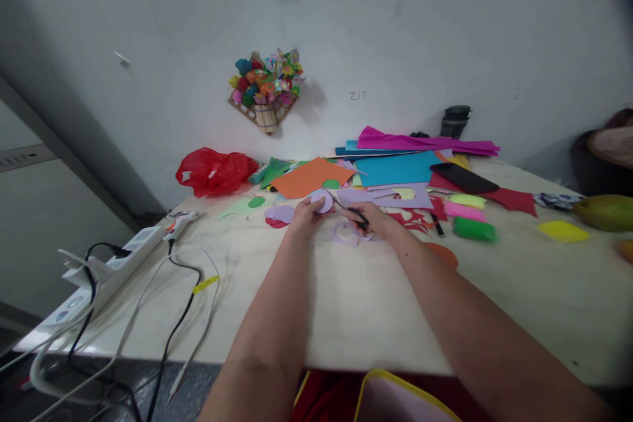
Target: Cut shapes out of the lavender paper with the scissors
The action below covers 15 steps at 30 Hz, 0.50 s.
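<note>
Between the fingers of my left hand [305, 214] is a round lilac paper piece [324, 201]. My right hand [372, 219] grips a pair of scissors [337, 200] with dark handles, its blades at the right edge of the lilac circle. Lilac paper scraps [345, 235] lie on the table below the scissors. Left of my left hand rest more lilac circles [281, 213], partly over red pieces [275, 223]. Just behind the hands are an orange sheet [311, 178] and a cut lilac sheet [415, 196].
Blue sheets [395, 169], a black phone [465, 178] and colourful packets [473, 229] lie at the right. A red plastic bag [215, 171] sits back left. The power strip [111, 270], cables and a glue gun [180, 224] occupy the left side. A flower decoration [267, 89] hangs on the wall.
</note>
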Each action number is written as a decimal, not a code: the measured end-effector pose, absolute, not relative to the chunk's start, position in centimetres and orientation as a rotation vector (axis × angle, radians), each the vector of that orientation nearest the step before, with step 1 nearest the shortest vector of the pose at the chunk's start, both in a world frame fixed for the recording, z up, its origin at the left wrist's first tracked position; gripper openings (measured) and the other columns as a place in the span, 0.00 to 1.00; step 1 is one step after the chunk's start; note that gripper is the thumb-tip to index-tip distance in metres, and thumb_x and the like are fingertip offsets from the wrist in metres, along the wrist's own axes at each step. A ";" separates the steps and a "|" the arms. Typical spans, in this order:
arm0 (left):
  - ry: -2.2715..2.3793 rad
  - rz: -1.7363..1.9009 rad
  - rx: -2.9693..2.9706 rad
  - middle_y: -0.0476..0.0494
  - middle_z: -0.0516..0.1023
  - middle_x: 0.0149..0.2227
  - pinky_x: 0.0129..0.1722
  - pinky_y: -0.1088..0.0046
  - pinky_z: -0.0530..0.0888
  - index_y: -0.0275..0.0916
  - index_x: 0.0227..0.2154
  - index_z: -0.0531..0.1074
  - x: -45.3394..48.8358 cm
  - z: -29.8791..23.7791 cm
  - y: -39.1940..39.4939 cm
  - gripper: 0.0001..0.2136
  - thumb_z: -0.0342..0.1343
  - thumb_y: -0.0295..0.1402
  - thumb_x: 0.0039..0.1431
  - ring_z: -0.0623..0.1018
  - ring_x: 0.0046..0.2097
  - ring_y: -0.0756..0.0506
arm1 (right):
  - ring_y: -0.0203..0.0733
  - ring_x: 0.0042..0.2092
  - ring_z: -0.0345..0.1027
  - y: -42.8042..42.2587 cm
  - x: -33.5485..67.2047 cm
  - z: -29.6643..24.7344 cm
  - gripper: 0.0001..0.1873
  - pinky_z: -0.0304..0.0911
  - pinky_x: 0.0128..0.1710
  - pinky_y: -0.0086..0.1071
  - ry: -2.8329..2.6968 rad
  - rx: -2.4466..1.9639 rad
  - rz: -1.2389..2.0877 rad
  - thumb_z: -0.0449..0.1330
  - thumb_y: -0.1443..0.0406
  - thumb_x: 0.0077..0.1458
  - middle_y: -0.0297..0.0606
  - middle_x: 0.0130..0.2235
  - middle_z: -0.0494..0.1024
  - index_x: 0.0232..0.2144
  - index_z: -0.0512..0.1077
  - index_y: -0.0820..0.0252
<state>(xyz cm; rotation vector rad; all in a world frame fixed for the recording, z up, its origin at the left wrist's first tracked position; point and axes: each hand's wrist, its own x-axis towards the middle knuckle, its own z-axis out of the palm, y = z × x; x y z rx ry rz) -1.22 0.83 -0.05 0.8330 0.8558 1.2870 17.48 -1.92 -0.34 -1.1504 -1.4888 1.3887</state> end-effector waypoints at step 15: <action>0.872 1.336 0.804 0.34 0.83 0.31 0.30 0.72 0.81 0.26 0.33 0.78 -1.2 -0.1 1.0 0.03 0.62 0.20 0.56 0.82 0.29 0.44 | 0.29 0.13 0.53 -1.9 17.3 0.2 0.18 0.47 0.12 0.25 -1.476 -1.158 1.380 0.68 0.54 0.47 0.28 0.15 0.65 0.20 0.67 0.59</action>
